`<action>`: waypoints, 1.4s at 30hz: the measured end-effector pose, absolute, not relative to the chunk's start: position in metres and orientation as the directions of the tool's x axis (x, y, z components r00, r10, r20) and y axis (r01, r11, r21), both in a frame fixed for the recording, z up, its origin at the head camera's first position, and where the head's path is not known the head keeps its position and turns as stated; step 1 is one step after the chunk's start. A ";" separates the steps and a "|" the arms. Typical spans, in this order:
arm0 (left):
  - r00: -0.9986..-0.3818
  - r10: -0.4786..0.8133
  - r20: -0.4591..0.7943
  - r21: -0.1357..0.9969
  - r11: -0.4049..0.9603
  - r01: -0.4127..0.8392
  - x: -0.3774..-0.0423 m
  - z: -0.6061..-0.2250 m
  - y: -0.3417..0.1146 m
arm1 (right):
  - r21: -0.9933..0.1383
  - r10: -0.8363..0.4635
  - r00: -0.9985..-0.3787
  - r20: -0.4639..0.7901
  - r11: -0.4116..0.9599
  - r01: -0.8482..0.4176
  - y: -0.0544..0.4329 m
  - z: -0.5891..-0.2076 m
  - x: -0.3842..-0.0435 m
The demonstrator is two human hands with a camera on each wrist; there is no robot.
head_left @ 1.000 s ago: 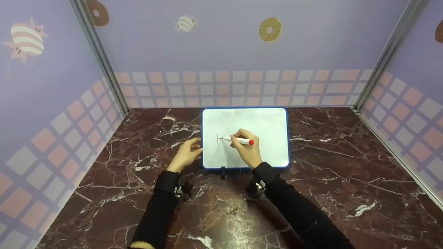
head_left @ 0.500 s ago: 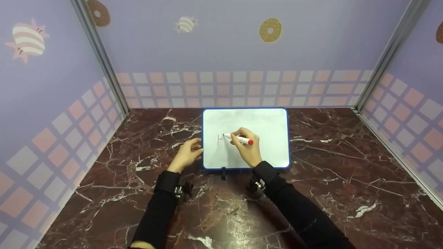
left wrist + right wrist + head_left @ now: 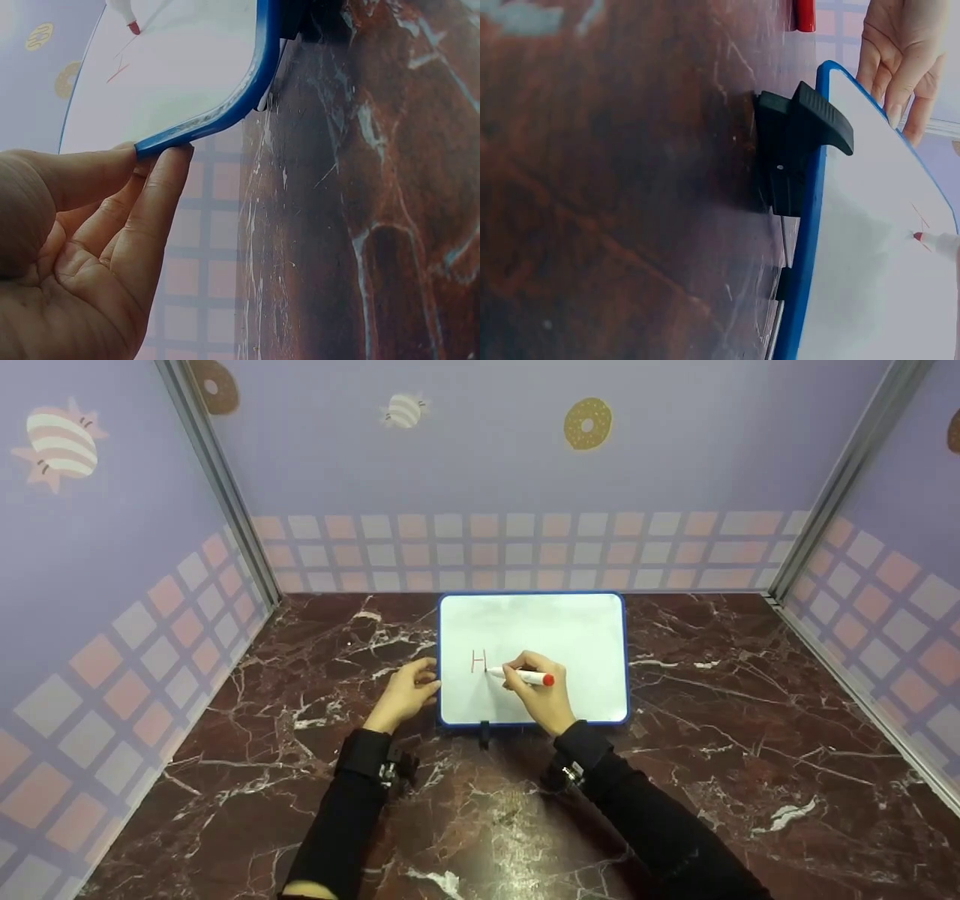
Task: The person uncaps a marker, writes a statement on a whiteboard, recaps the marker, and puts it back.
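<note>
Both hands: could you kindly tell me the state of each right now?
Left hand: pinching the whiteboard at its edge.
Right hand: holding the marker.

In your head view the light is even and soft; the whiteboard [image 3: 585, 652] reads bright, with a faint shadow on it below your right fingers [image 3: 534, 658] and the marker [image 3: 532, 677]; the glossy counter [image 3: 720, 795] catches a yellowish glare near the bottom centre; the side walls [image 3: 97, 547] splay outward toward the edges; your left wrist view washes the whiteboard nearly white, its red strokes [image 3: 118, 73] pale; your right wrist view leaves the counter dim and blurred, grey shading crossing the whiteboard.
</note>
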State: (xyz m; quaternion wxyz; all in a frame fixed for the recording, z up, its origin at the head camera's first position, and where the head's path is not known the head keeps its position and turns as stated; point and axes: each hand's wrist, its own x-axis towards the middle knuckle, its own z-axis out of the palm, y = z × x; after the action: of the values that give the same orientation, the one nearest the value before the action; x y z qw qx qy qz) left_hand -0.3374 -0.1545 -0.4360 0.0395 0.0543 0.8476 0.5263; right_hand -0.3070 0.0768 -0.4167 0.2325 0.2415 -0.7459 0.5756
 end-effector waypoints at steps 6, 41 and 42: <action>-0.992 0.127 -0.012 0.897 0.440 0.045 -0.337 -0.436 -0.154 | -0.745 -0.053 -0.764 0.643 0.192 -0.639 0.077 -0.417 -0.307; -0.990 0.139 0.010 0.908 0.414 0.068 -0.333 -0.433 -0.155 | -0.742 0.052 -0.749 0.661 0.192 -0.642 0.079 -0.418 -0.315; -0.990 0.138 0.012 0.908 0.412 0.068 -0.333 -0.433 -0.155 | -0.741 0.049 -0.748 0.662 0.193 -0.643 0.078 -0.418 -0.315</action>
State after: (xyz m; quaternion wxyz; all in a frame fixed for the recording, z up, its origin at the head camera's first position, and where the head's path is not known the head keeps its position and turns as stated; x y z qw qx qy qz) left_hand -0.3333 -0.1547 -0.4326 0.0323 0.0613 0.8397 0.5386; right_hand -0.3146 0.0780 -0.4177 0.2884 0.2073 -0.7166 0.6003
